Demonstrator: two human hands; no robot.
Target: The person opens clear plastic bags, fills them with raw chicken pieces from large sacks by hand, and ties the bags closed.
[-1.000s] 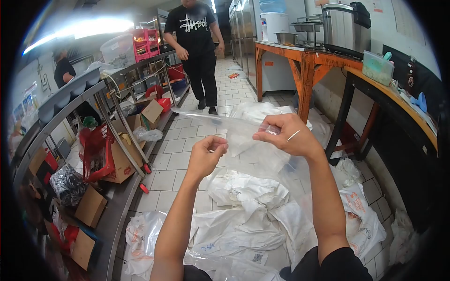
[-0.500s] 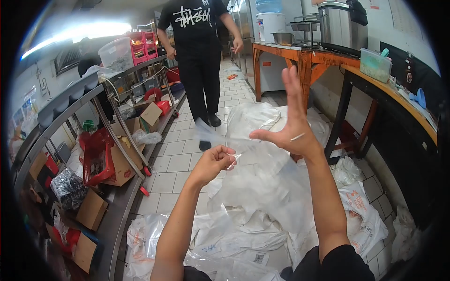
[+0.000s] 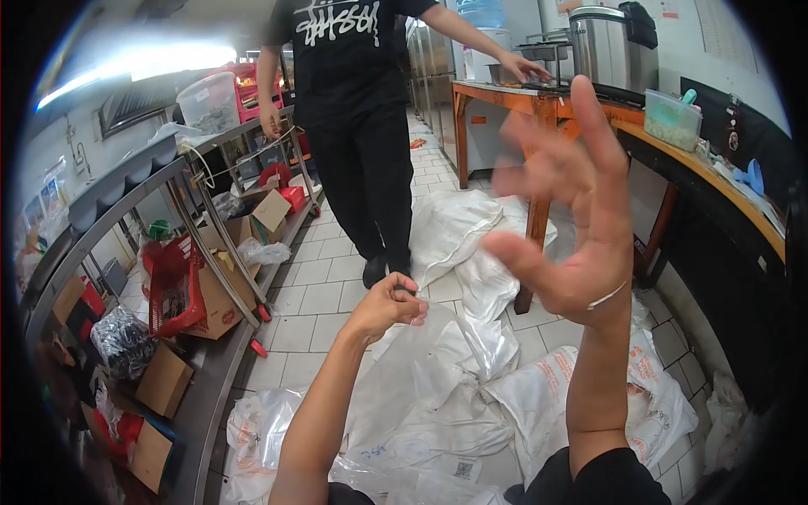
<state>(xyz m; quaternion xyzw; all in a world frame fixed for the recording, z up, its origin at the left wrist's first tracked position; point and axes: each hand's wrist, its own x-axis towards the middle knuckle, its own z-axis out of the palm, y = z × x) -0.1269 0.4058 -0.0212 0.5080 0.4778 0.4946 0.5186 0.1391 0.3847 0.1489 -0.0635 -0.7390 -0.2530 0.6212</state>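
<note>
My left hand (image 3: 391, 310) pinches the top edge of a clear plastic bag (image 3: 402, 370), its thumb and fingers pressed together. The bag droops below that hand over white woven sacks (image 3: 471, 269) on the floor. Raised at the right, my right hand (image 3: 581, 227) has its fingers spread and holds nothing. Some of its fingers are smeared by motion. A thin white band (image 3: 608, 296) circles the right wrist. More clear plastic (image 3: 396, 481) lies close to my legs, and a white sack with orange print (image 3: 539, 383) is under my right forearm.
Ahead stands a person in black (image 3: 349, 126), one hand on the orange table (image 3: 539, 103). A metal rack (image 3: 223, 396) with a red basket (image 3: 178, 286) and cardboard boxes runs along the left. At the right is a wooden-topped counter (image 3: 715, 164) holding a plastic tub (image 3: 672, 122).
My right hand has moved up and right, away from the plastic. The clear bag now hangs down from my left hand. The person ahead has come nearer and reached to the orange table.
</note>
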